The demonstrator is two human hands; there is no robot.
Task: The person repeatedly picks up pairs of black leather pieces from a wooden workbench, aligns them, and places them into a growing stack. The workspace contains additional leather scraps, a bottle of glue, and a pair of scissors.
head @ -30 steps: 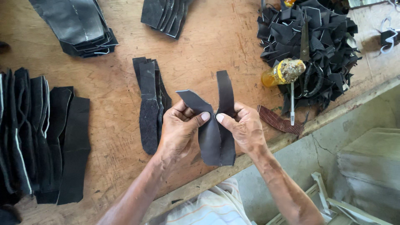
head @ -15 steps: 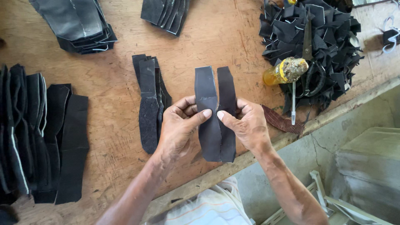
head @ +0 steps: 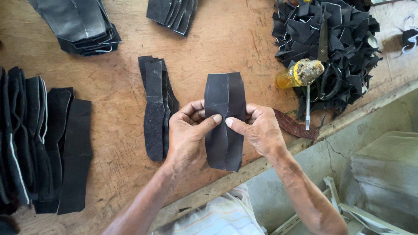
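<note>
Two long black leather pieces point(head: 225, 93) are held side by side, edges meeting along a centre seam, above the wooden table point(head: 235, 48). My left hand point(head: 188, 132) grips their left side, thumb pressed on the seam. From the right, my right hand point(head: 257, 128) holds them, its thumb tip meeting the left thumb. A small stack of similar black pieces point(head: 156, 109) lies just left of my left hand.
Black cut pieces lie in rows at the left point(head: 41, 139) and in stacks at the back point(head: 80, 26). A heap of black scraps point(head: 331, 43) with scissors, a yellow glue bottle point(head: 298, 74) and a brush sit at the right. A brown strip point(head: 294, 126) lies near the table's edge.
The two pieces, earlier splayed apart in a V, have been brought together flat and parallel. Both thumbs now press on the joined seam.
</note>
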